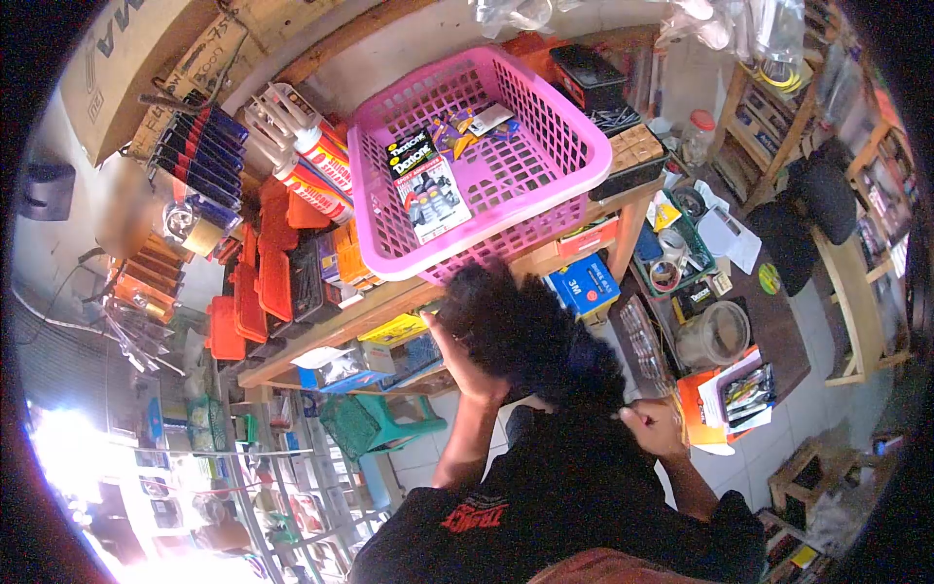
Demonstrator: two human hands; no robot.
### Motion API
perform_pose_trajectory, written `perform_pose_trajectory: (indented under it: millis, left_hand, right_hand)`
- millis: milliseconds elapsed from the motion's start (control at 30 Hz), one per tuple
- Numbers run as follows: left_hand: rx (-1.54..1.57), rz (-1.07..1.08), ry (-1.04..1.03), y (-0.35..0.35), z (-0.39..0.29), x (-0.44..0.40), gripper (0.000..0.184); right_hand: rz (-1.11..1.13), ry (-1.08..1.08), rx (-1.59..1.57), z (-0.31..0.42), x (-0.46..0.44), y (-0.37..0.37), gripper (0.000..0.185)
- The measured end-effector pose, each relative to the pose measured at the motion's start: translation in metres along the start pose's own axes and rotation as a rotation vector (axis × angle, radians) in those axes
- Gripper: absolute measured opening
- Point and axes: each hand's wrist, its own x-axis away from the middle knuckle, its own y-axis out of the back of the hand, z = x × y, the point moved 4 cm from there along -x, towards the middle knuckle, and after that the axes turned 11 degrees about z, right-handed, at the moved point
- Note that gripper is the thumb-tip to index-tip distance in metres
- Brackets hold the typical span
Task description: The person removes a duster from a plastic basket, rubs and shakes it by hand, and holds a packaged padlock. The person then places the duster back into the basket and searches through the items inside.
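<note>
Black fluff (540,336) is in front of us, nearer than the pink basket (506,226) on the wooden bench (336,334), with our left hand (474,372) against its side and our right hand (657,428) curled by an orange box (693,409), but we cannot tell if either hand grips.

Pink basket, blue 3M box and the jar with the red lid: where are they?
Pink basket (525,207): head view, on its near rim.
Blue 3M box (588,284): head view, on its printed face.
Jar (700,120): head view, on its red lid.
</note>
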Motion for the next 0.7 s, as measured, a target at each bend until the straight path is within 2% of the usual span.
perform_pose_trajectory:
  millis: [33,133,233,300,333,433,500,533,567,600,667,700]
  left_hand:
    - [0.010,0.036,-0.004,-0.001,0.004,0.003,0.061]
    - [-0.009,0.124,0.025,0.000,0.017,0.015,0.065]
    - [-0.137,0.137,0.172,0.011,0.031,0.025,0.064]
    - [-0.113,0.118,0.184,0.007,0.029,0.020,0.063]
    - [-0.071,0.075,0.163,0.004,0.025,0.016,0.063]
    - [0.020,-0.220,0.102,-0.018,0.003,-0.008,0.062]
    - [0.017,-0.415,0.091,0.004,0.004,-0.001,0.063]
    - [0.058,-0.255,0.026,0.006,0.010,0.005,0.064]
    - [0.096,-0.092,-0.039,0.000,0.016,0.011,0.065]
    - [0.132,0.071,-0.103,-0.005,0.018,0.015,0.066]
    - [-0.414,0.027,0.054,-0.001,0.019,0.020,0.059]
    - [-0.684,0.006,0.135,0.000,0.018,0.022,0.056]
  right_hand:
    - [0.020,0.016,-0.037,-0.026,0.003,-0.012,0.041]
    - [-0.035,0.103,-0.004,-0.004,-0.001,-0.008,0.040]
    - [-0.038,0.083,-0.041,0.001,-0.008,-0.009,0.037]
    - [0.024,0.067,-0.068,-0.004,-0.006,-0.013,0.035]
    - [0.052,0.060,-0.081,-0.005,-0.005,-0.014,0.035]
    - [-0.135,0.031,-0.053,-0.003,-0.001,-0.005,0.041]
    - [-0.105,-0.038,-0.139,-0.011,0.002,-0.009,0.036]
    - [-0.089,-0.071,-0.182,-0.017,0.002,-0.012,0.034]
    - [-0.018,-0.014,-0.058,-0.020,0.001,-0.014,0.027]
    - [-0.035,0.005,-0.074,-0.023,0.002,-0.015,0.026]
    - [-0.070,0.039,-0.110,-0.020,0.003,-0.015,0.024]
    - [-0.106,-0.019,-0.151,-0.016,0.002,-0.013,0.024]
